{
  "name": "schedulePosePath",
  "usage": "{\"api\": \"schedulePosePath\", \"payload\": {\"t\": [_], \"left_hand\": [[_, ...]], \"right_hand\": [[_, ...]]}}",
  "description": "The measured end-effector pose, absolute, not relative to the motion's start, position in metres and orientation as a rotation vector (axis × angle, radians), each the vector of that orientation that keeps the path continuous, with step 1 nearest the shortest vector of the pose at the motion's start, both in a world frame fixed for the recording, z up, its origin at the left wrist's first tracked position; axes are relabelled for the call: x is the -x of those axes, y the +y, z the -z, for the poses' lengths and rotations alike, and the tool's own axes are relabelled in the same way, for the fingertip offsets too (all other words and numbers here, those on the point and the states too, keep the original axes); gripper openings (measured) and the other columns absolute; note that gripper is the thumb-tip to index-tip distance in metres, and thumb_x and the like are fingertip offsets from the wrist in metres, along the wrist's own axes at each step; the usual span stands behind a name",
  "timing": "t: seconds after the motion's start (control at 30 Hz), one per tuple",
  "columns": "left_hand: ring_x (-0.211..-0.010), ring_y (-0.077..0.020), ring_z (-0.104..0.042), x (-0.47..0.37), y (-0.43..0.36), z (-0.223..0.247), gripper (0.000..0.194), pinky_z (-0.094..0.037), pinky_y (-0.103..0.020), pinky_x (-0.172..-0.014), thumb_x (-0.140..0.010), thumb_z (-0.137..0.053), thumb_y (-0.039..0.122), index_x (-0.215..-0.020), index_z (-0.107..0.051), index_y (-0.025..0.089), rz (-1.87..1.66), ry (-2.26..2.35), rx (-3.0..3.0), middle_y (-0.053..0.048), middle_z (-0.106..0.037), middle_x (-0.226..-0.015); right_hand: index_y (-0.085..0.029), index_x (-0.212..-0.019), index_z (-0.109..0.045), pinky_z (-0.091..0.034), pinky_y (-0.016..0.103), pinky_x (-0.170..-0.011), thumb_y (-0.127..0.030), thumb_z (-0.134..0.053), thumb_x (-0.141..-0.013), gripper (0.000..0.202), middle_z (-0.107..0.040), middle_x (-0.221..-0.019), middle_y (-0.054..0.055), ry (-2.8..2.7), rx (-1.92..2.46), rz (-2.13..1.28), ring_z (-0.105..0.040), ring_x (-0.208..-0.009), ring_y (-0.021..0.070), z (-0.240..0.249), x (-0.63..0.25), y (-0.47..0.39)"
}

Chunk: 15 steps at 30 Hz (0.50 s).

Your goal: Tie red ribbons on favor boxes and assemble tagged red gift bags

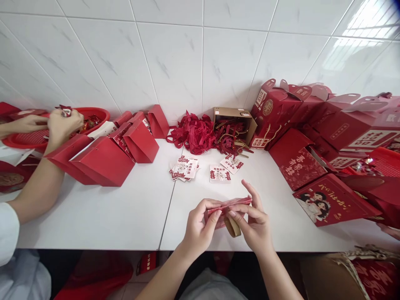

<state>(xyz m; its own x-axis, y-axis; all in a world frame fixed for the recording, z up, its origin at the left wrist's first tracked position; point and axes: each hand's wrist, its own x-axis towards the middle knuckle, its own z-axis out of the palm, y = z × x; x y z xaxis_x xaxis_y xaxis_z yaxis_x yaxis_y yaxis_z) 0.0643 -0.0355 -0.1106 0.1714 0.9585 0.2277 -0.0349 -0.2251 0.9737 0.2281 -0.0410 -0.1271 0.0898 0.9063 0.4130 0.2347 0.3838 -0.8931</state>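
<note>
Near the table's front edge my left hand (pixel 201 225) pinches the left side of a thin red paper piece (pixel 229 204), thumb in front and fingers behind. My right hand (pixel 253 221) grips its right side, one finger raised. A looped gold ribbon (pixel 233 227) hangs from the piece by my right thumb. My palms and fingers hide much of the piece, so its full shape cannot be made out. Just beyond my hands lie white printed cards with red lettering: a loose stack (pixel 184 168) and a smaller group (pixel 220 174).
Red ribbons (pixel 196 131) are heaped by the wall beside an open cardboard box (pixel 236 121) of dark red straps. Red gift boxes (pixel 340 121) crowd the right. Open red bags (pixel 106 160) stand left, where a co-worker's hand (pixel 64 121) works over a red basket (pixel 96 111).
</note>
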Motion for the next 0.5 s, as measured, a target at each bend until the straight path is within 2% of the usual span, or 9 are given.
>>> {"api": "schedulePosePath", "payload": {"t": [0.03,0.1,0.17,0.23,0.3,0.37,0.43,0.5], "left_hand": [[-0.101,-0.0223,-0.069,-0.064,-0.035,0.11,0.018,-0.058,-0.033,-0.082,-0.096,-0.055,0.033,-0.101,-0.064,0.018,-1.238,0.942,-1.442,-0.01,-0.072,-0.103],[-0.103,-0.0227,-0.068,-0.063,-0.034,0.112,0.019,-0.058,-0.033,-0.084,-0.097,-0.053,0.033,-0.102,-0.063,0.018,-1.207,0.914,-1.447,-0.011,-0.07,-0.106],[-0.106,-0.0223,-0.067,-0.062,-0.033,0.117,0.019,-0.056,-0.035,-0.087,-0.098,-0.049,0.032,-0.11,-0.058,0.02,-1.183,0.9,-1.487,-0.011,-0.067,-0.112],[-0.118,-0.0246,-0.06,-0.062,-0.036,0.127,0.031,-0.052,-0.042,-0.096,-0.096,-0.053,0.033,-0.125,-0.046,0.023,-1.299,0.945,-1.606,-0.013,-0.057,-0.127],[-0.136,-0.0304,-0.041,-0.063,-0.043,0.14,0.053,-0.041,-0.051,-0.107,-0.089,-0.062,0.037,-0.133,-0.036,0.025,-1.535,1.038,-1.799,-0.016,-0.04,-0.142],[-0.145,-0.0354,-0.019,-0.066,-0.053,0.152,0.062,-0.028,-0.057,-0.115,-0.08,-0.072,0.045,-0.129,-0.041,0.023,-1.657,1.155,-2.051,-0.018,-0.026,-0.149],[-0.146,-0.0365,-0.013,-0.07,-0.061,0.161,0.05,-0.021,-0.057,-0.117,-0.078,-0.075,0.042,-0.119,-0.054,0.023,-1.55,1.282,-2.304,-0.017,-0.021,-0.152],[-0.145,-0.0353,-0.021,-0.072,-0.065,0.166,0.03,-0.02,-0.058,-0.116,-0.082,-0.071,0.026,-0.11,-0.064,0.025,-1.434,1.372,-2.478,-0.014,-0.02,-0.156]], "right_hand": [[-0.027,-0.09,-0.073,-0.03,0.058,-0.113,-0.026,-0.069,-0.086,0.005,-0.037,-0.155,0.007,-1.396,1.091,-0.673,-0.03,-0.145,0.0329,0.127,-0.228,-0.04],[-0.028,-0.109,-0.063,-0.032,0.056,-0.111,-0.026,-0.073,-0.083,0.028,-0.039,-0.153,0.01,-1.309,1.074,-0.653,-0.039,-0.14,0.0304,0.127,-0.226,-0.037],[-0.029,-0.122,-0.052,-0.043,0.049,-0.103,-0.028,-0.075,-0.08,0.047,-0.051,-0.143,0.012,-1.244,1.07,-0.72,-0.055,-0.125,0.027,0.125,-0.224,-0.034],[-0.025,-0.112,-0.056,-0.054,0.038,-0.083,-0.032,-0.075,-0.081,0.037,-0.066,-0.114,0.009,-1.222,1.083,-0.848,-0.067,-0.096,0.0222,0.123,-0.223,-0.033],[-0.022,-0.092,-0.059,-0.054,0.029,-0.064,-0.034,-0.074,-0.081,0.023,-0.066,-0.086,0.003,-1.184,1.105,-0.931,-0.065,-0.073,0.0172,0.121,-0.222,-0.035],[-0.021,-0.085,-0.057,-0.051,0.026,-0.056,-0.034,-0.075,-0.081,0.023,-0.063,-0.077,0.001,-1.128,1.129,-0.909,-0.062,-0.064,0.0149,0.12,-0.22,-0.038],[-0.02,-0.083,-0.058,-0.051,0.025,-0.055,-0.034,-0.076,-0.079,0.023,-0.062,-0.077,0.001,-1.099,1.144,-0.842,-0.061,-0.063,0.0145,0.12,-0.217,-0.042],[-0.02,-0.08,-0.059,-0.051,0.025,-0.055,-0.034,-0.077,-0.078,0.023,-0.061,-0.077,0.001,-1.074,1.158,-0.766,-0.061,-0.063,0.0147,0.121,-0.215,-0.045]]}}
